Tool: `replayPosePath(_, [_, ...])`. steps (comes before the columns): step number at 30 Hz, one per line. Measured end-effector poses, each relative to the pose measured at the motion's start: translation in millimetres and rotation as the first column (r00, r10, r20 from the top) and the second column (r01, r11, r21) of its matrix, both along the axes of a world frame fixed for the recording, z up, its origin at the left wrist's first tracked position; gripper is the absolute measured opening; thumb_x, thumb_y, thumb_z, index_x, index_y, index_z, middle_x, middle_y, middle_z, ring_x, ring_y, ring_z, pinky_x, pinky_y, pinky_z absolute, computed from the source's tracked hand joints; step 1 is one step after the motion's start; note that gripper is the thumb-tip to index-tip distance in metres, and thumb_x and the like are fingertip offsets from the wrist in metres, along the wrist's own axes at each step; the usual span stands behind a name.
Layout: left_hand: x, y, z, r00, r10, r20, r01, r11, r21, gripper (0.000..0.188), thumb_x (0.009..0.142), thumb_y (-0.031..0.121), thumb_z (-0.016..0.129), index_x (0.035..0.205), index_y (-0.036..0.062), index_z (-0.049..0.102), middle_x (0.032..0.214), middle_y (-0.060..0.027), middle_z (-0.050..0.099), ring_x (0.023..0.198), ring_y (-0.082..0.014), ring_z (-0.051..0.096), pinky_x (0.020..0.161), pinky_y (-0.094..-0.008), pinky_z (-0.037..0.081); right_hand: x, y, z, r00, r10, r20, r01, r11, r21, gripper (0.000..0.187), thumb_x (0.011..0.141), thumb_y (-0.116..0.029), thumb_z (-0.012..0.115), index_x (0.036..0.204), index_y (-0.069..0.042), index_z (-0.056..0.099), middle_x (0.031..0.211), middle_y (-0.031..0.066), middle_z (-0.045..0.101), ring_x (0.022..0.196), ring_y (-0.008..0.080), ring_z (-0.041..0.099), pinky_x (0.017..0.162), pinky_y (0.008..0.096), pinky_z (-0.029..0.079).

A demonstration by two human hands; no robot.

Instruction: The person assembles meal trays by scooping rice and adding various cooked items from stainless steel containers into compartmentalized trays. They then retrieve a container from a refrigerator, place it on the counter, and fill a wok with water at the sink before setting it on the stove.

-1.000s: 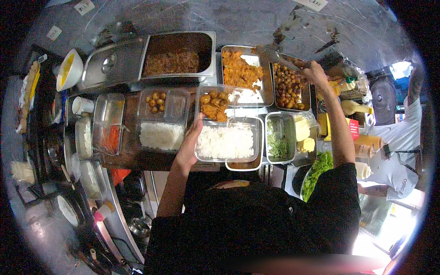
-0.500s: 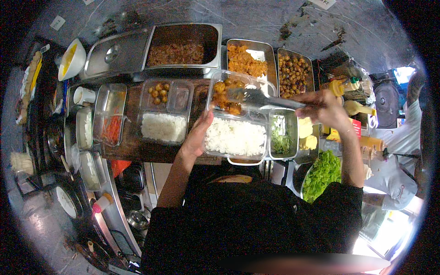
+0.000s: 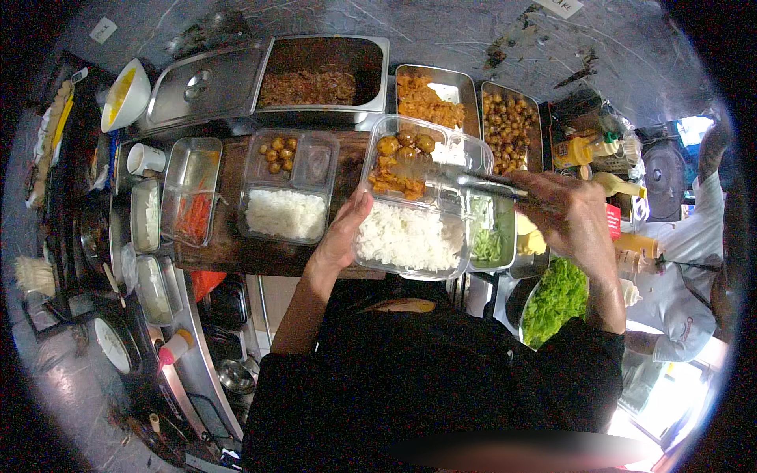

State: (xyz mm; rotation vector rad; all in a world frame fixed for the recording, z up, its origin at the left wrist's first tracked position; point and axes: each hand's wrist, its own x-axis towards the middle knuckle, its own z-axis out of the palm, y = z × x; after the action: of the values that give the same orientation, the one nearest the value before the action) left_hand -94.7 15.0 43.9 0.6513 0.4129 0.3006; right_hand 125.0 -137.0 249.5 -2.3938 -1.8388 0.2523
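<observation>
My left hand grips the left edge of a clear plastic compartment tray. White rice fills its near compartment. In the far left compartment lie round brown-glazed balls beside chopped orange food. My right hand is closed around metal tongs, whose tips are over the tray's right side. Behind the tray stands a steel pan of the same orange food. A second steel pan holds more round balls.
Another clear tray with rice and balls rests on the dark wooden board. Shredded carrot is in a tub to the left. Green shreds and lettuce are at the right. Another person's sleeve shows at far right.
The tongs have drawn back to the right, away from the orange food in the tray. My left hand and the tray have shifted slightly right.
</observation>
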Motion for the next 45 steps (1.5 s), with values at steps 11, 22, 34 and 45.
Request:
replayPosePath(11, [-10.6,14.2,-25.9,0.997,0.067,-0.026,-0.064,0.991,0.119,0.066,0.094,0.036,0.052,0.143,0.0001,0.027,0.144,-0.0075,0.034,0.133,-0.0167,0.028,0.111,-0.0318,0.02,15.9,-25.4,-50.2,0.626,-0.356,-0.694,0.325,0.928,-0.184,0.045,0.075,-0.018,0.075,0.114,0.0,0.062,0.106,0.0104,0.067,0.096,0.0178,0.06,0.087,0.0317,0.045])
replayPosePath(22, [-63.8,30.9,-63.7,0.925,0.11,-0.365,-0.091,0.993,0.069,0.063,0.096,0.042,0.044,0.143,0.0051,0.027,0.139,-0.0121,0.041,0.123,-0.0254,0.046,0.102,-0.039,0.039,46.0,-14.0,-65.4,0.781,-0.58,-0.231,0.57,0.813,-0.118,0.048,0.079,-0.038,0.069,0.115,-0.006,0.063,0.102,0.0181,0.067,0.094,0.0306,0.065,0.085,0.0372,0.047])
replayPosePath(34, [-254.3,30.9,4.2,0.622,0.576,-0.531,-0.488,0.815,0.313,0.061,0.094,0.047,0.044,0.138,0.0058,0.038,0.133,-0.0102,0.046,0.121,-0.0269,0.045,0.102,-0.0399,0.037,3.7,14.5,-240.4,0.649,-0.384,-0.657,0.611,0.777,0.149,0.047,0.074,-0.02,0.072,0.116,-0.003,0.057,0.09,0.0178,0.068,0.076,0.028,0.067,0.067,0.036,0.05])
replayPosePath(45, [-333.6,18.7,21.2,0.502,0.674,-0.542,-0.586,0.726,0.361,0.065,0.089,0.053,0.051,0.134,0.0066,0.044,0.129,-0.0084,0.05,0.122,-0.026,0.043,0.102,-0.0428,0.035,-159.0,145.3,-279.0,0.813,-0.266,-0.519,0.439,0.864,0.245,0.03,0.078,-0.011,0.063,0.098,-0.005,0.042,0.075,0.0227,0.06,0.073,0.0453,0.059,0.061,0.0519,0.045])
